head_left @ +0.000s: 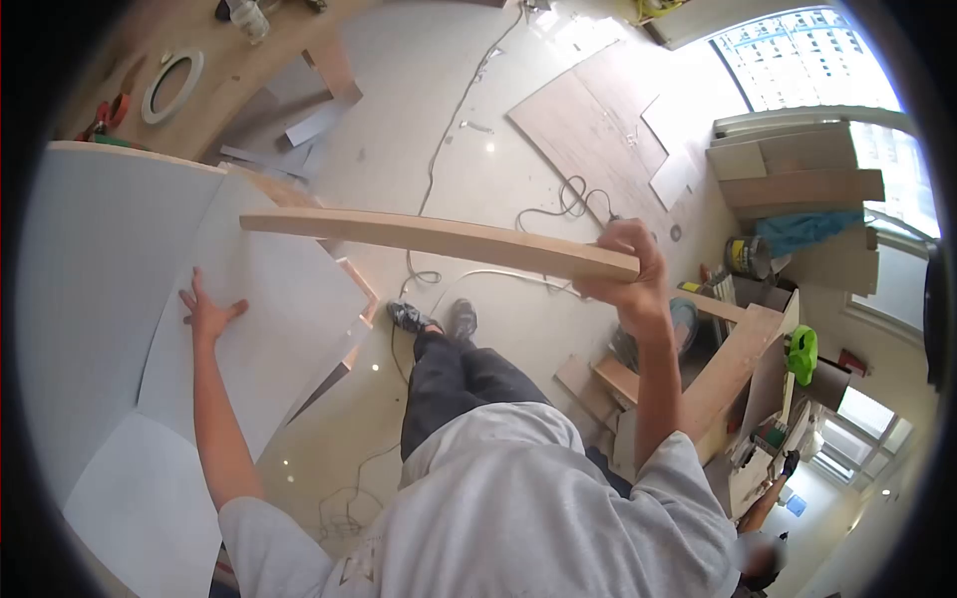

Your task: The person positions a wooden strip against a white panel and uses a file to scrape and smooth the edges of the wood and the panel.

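My right hand (638, 274) grips one end of a long, narrow wooden board (429, 235), which it holds up in the air. The board's far end reaches leftward over a large white sheet (264, 289). On that sheet my left hand (209, 317) lies flat with its fingers spread, holding nothing. The sheet rests against a bigger pale panel (120, 229), and another white piece (150, 498) lies below it. Part of the board is hidden behind my right fingers.
At upper left, a wooden workbench (120, 60) carries a roll of tape (172, 87). A cable (434, 149) runs over the floor. Wooden sheets (598, 115) lie ahead. To the right stand a wooden-framed bench (733, 364) and a paint can (746, 256). Another person's arm (766, 506) shows at lower right.
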`<state>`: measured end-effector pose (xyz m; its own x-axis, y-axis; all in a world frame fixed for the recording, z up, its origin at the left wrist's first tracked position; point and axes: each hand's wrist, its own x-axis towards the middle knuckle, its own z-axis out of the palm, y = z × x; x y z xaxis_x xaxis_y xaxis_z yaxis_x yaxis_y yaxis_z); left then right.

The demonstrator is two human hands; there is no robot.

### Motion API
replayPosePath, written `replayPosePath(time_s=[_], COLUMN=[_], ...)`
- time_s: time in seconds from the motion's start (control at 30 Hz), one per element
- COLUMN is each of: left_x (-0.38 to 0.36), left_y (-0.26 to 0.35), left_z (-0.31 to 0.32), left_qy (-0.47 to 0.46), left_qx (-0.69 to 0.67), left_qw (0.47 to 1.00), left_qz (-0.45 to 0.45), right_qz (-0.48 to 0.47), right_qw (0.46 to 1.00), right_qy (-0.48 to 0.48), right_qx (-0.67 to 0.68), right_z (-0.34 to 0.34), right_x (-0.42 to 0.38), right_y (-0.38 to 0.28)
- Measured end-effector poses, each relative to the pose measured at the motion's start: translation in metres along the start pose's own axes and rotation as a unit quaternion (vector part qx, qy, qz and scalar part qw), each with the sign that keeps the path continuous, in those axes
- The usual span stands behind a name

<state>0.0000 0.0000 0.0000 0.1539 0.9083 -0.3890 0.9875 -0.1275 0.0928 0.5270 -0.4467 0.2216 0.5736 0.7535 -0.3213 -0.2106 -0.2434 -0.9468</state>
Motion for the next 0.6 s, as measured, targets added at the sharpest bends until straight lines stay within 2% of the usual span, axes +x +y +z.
replayPosePath(time_s=[0.07, 0.1, 0.2, 0.3, 0.4, 0.6], left_x=[-0.004, -0.027, -0.011, -0.014, -0.015, -0.013], left_y=[-0.005, 0.004, 0.014, 0.014, 0.015, 0.013], left_z=[-0.012, -0.001, -0.006, -0.004, -0.004, -0.004], left_qy=[-0.003, -0.026, 0.0, -0.002, 0.004, 0.01], left_qx=[0.0, -0.011, -0.022, -0.023, -0.018, -0.016], left_qw=[1.0, 1.0, 1.0, 1.0, 1.0, 1.0], left_qz=[-0.005, 0.0, 0.006, 0.01, 0.009, 0.013], right_qz=[-0.064, -0.059, -0.097, -0.104, -0.152, -0.14], right_qw=[0.992, 0.992, 0.98, 0.976, 0.967, 0.975], right_qy=[0.028, 0.051, 0.081, 0.096, 0.08, 0.084], right_qx=[0.106, 0.099, 0.155, 0.169, 0.186, 0.151], right_z=[0.014, 0.007, 0.02, 0.025, 0.025, 0.03], right_x=[0.009, -0.01, 0.013, 0.017, 0.022, 0.021], right_y=[0.022, 0.003, 0.011, 0.01, 0.02, 0.013])
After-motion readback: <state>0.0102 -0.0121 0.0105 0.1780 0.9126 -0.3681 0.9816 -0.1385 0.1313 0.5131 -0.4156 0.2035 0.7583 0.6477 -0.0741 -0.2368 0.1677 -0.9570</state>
